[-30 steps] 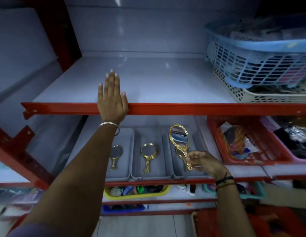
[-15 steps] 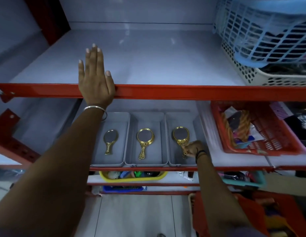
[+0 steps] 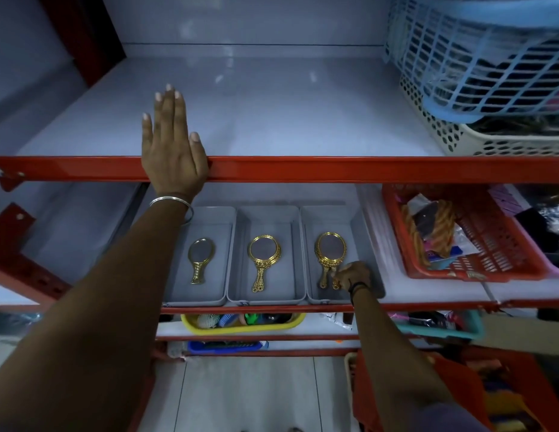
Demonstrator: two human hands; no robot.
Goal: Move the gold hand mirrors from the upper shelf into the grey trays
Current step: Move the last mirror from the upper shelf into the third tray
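Upper shelf (image 3: 272, 120) bare of mirrors; each of three grey trays (image 3: 265, 294) holds gold mirrors. Right hand (image 3: 353, 274) pinches the rightmost mirror's (image 3: 329, 252) handle; left hand (image 3: 172, 148) lies flat, empty, on the shelf's front edge. Task nearly complete.

No text, label, brand, number or sign can be read anywhere in the view. The packets in the red basket (image 3: 478, 244) on the lower shelf carry print, but it is too small and blurred to make out.
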